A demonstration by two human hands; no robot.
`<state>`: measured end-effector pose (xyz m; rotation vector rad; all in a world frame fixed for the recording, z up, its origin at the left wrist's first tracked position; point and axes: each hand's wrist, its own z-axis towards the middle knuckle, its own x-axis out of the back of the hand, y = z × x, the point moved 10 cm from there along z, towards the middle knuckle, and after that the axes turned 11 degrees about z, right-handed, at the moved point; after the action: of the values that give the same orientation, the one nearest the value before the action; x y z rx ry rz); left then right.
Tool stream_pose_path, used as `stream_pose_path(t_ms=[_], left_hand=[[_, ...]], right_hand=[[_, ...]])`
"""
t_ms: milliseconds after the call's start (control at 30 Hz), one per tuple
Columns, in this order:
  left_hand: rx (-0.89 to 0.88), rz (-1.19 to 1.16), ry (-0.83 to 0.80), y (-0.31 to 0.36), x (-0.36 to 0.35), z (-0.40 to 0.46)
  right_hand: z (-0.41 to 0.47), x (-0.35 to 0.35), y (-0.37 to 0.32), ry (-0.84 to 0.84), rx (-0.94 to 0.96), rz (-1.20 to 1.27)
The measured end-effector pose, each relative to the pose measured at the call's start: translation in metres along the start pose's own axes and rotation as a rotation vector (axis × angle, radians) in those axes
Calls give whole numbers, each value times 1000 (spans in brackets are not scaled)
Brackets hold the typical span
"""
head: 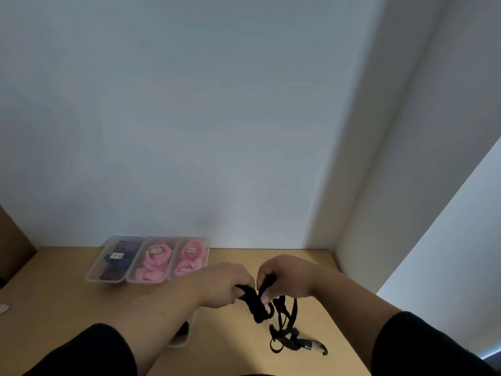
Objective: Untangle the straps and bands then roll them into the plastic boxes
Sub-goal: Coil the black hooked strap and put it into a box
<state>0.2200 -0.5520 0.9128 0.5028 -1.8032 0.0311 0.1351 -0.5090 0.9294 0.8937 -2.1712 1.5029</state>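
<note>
Now 2 hands, left (225, 283) & right (284, 275), pinch 1 black strap tangle (257, 308); 3 boxes (147, 259) behind.

Box (181, 338) half hidden beneath left forearm

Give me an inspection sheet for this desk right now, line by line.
Surface: wooden desk.
Job's things: black strap held above the desk, its end with a hook on the desk; three plastic boxes, one with dark bands, two with pink.
Clutter: white thing at left edge; another box under the left forearm.
Grippers: left hand and right hand both grip the strap.
Cables: nothing seen.
Surroundings: white walls.
</note>
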Motion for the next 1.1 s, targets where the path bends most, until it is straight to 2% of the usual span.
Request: stream_pose_path(t_ms=[200,267,333,433,500,533,633,700,767,867,967,1100], left_hand=[[51,-861,214,-13,8,-10],[61,-1105,318,-13,13,-10],[112,-1204,420,-17,17,-9],[196,-1155,557,-28,23,-8],[243,-1048,612,-37,29,-9],[280,-917,618,-42,32,-10],[332,-330,539,-41,40,-6],[316,-55,432,-37,33,0],[303,92,318,-35,23,6],[288,167,204,-35,16,8],[198,162,98,-26,6,10],[30,-1,55,-11,3,4]], right_hand=[[-3,22,5,186,145,738],[0,20,7,230,130,824],[5,14,13,280,65,838],[11,-5,20,254,-10,852],[13,-18,20,176,-43,723],[14,-22,18,143,-64,594],[19,-20,12,99,-118,85],[22,-16,11,89,-134,-54],[22,-11,10,86,-152,-113],[20,-2,5,79,-151,-202],[21,10,0,112,-117,-241],[18,20,-3,133,-31,-37]])
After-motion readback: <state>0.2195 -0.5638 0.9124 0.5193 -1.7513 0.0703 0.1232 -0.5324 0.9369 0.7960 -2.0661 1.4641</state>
